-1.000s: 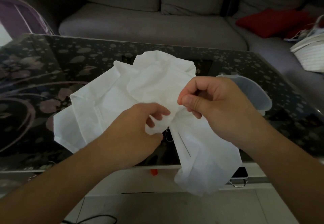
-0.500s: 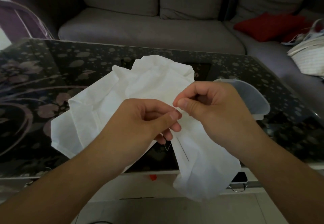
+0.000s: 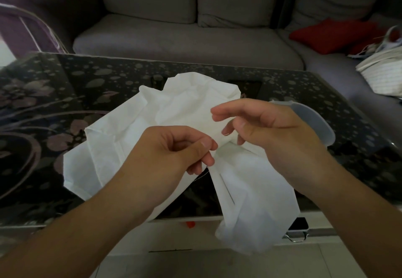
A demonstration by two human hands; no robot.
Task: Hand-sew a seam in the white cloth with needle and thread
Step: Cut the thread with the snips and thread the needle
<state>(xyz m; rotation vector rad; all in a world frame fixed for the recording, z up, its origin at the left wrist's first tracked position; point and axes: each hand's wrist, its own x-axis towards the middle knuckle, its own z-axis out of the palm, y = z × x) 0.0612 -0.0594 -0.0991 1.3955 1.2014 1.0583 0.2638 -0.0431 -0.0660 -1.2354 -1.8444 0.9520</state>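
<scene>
Pinching the white cloth [image 3: 185, 112] (thumb against forefinger), the left hand [image 3: 171, 153] grips; right hand [image 3: 265, 125] fingers hang apart.

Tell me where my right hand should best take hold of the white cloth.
Probably the raised fold of the cloth just right of the left hand, which already pinches it. The right hand hovers open above that ridge, so come down from the upper right; the fold stands clear of the table.

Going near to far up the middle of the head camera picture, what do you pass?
Floor tiles → hanging end of the white cloth → patterned glass table → grey sofa.
</scene>
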